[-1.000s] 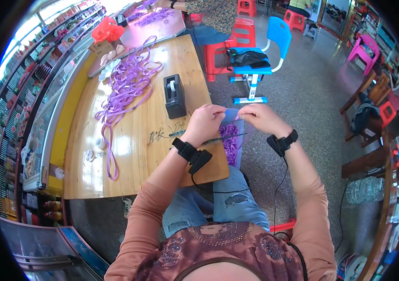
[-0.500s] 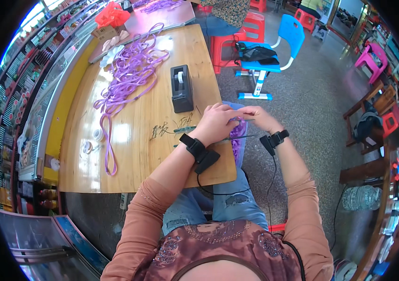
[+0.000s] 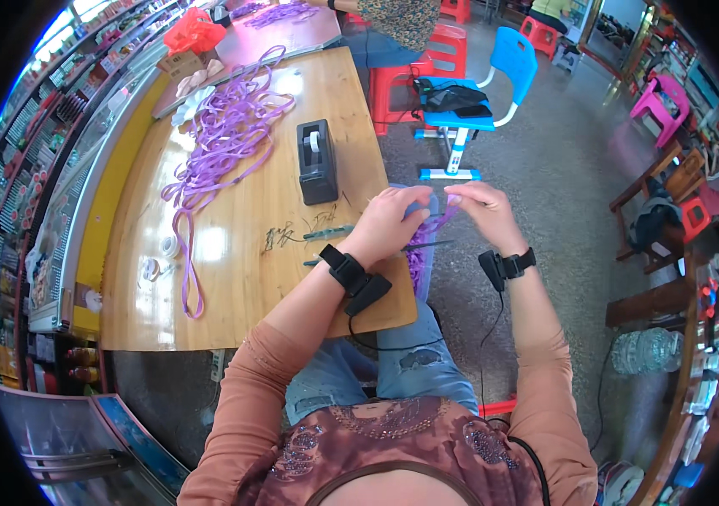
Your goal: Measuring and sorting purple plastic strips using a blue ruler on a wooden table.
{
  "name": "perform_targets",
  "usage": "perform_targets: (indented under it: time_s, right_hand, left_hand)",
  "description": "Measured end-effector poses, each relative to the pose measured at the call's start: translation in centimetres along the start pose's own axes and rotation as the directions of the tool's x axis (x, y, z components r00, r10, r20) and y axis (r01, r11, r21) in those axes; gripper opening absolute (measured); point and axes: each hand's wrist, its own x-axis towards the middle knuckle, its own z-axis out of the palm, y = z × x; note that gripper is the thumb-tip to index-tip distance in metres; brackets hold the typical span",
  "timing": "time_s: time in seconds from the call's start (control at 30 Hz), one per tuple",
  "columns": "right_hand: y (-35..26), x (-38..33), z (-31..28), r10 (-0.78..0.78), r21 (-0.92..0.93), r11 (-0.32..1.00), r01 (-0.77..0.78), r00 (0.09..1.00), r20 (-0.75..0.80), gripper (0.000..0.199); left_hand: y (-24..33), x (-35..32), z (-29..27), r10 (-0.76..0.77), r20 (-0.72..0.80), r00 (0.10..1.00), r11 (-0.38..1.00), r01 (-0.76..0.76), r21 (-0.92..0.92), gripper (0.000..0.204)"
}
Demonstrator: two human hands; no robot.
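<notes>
My left hand [image 3: 386, 223] is over the table's right edge with its fingers curled together; what they hold, if anything, is hidden. A little to the right, my right hand [image 3: 486, 212] pinches a purple ribbon [image 3: 437, 225] between thumb and fingertips. The ribbon slopes down from there toward a clear plastic bag [image 3: 429, 285] of purple ribbons hanging by the table edge. A thin dark pointed tool [image 3: 429, 245] sticks out past the edge below my left hand. Beside that hand lies a slim green tool [image 3: 328, 233] on the table.
A black tape dispenser [image 3: 316, 164] stands on the wooden table [image 3: 250, 295]. Left of it lies a tangled heap of purple ribbon [image 3: 220, 139], near small white rolls [image 3: 170, 246]. A blue chair [image 3: 515, 67] and red stools [image 3: 448, 51] stand beyond. Another person [image 3: 397, 25] is at the far table.
My hands, close together before, have moved apart; the right one has drawn away to the right with a purple ribbon in its fingertips. The view has shifted slightly.
</notes>
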Motion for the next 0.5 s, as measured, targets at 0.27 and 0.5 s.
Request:
perform_targets:
  time_s: [0.27,0.5]
  right_hand:
    - [-4.0,-0.7,-0.9,-0.357,-0.219,0.908,0.356,0.933,0.037,0.021]
    - [-3.9,-1.2,-1.2,-0.153,-0.12,0.982,0.147,0.987,-0.044,0.019]
  left_hand:
    - [2.7,0.0,1.0,0.062,0.179,0.982,0.978,-0.025,-0.205,0.026]
    - [1.9,-0.7,1.1,-0.103,0.291,0.951,0.94,0.189,-0.285,0.021]
